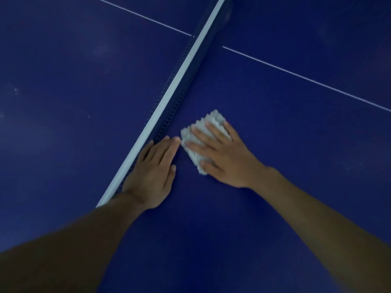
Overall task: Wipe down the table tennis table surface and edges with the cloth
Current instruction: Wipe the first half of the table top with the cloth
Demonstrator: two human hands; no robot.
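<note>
A folded white cloth [197, 132] lies on the dark blue table tennis table [285, 127], just right of the net. My right hand [222, 153] presses flat on top of the cloth with fingers spread, covering most of it. My left hand [153, 172] rests flat on the table beside the net's base, palm down, fingers together, holding nothing. Its fingertips almost touch the cloth's left edge.
The net [179, 81], with a white top band, runs diagonally from the lower left to the top middle. A thin white centre line [306, 79] crosses the table on both sides of the net. Faint pale specks dot the left half [63, 81].
</note>
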